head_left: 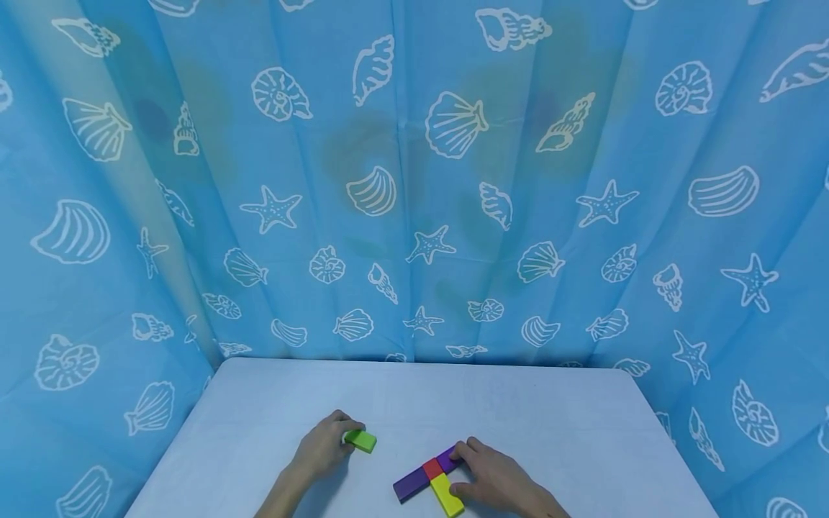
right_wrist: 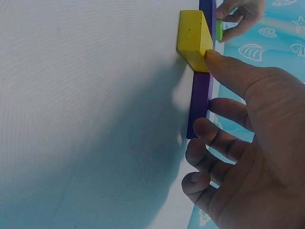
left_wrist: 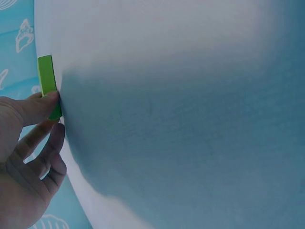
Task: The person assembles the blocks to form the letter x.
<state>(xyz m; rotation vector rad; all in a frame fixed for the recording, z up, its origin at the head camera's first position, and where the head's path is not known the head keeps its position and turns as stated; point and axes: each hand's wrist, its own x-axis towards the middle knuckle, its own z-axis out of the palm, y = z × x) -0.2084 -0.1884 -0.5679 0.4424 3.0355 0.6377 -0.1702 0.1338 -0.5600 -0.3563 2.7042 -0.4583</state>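
Observation:
My left hand (head_left: 322, 447) pinches a bright green block (head_left: 363, 441) between thumb and fingers, at the left of the table; the left wrist view shows the thumb over the green block (left_wrist: 46, 74). To the right, a small red block (head_left: 432, 469) sits between a dark purple block (head_left: 411, 485) and another purple block (head_left: 447, 459), forming a slanted row. A yellow block (head_left: 447, 495) extends from the red one towards me. My right hand (head_left: 497, 476) touches the yellow block (right_wrist: 191, 36) with its thumb and the right-hand purple block (right_wrist: 200, 95) with its fingers, which partly cover it.
The blocks lie on a white-covered table (head_left: 531, 410). A blue curtain (head_left: 414, 180) printed with white shells and starfish hangs behind the table and along both sides. Shadows of the hands fall across the white surface.

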